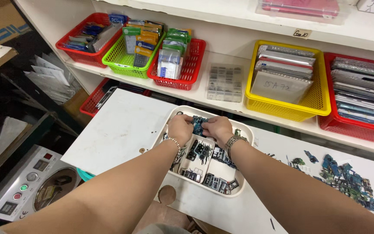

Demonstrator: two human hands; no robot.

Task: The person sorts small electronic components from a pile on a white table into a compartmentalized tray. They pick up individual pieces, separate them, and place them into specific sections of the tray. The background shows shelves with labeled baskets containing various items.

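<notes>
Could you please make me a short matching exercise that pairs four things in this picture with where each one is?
Things:
1. yellow basket
2. green basket
3. white divided tray
4. loose blue-green circuit parts

Places:
A. on the white table, under both hands
B. on the shelf, between two red baskets at the left
C. scattered on the table at the right
D. on the shelf, filled with flat grey packets

Pairs: 1-D, 2-B, 3-A, 4-C
</notes>
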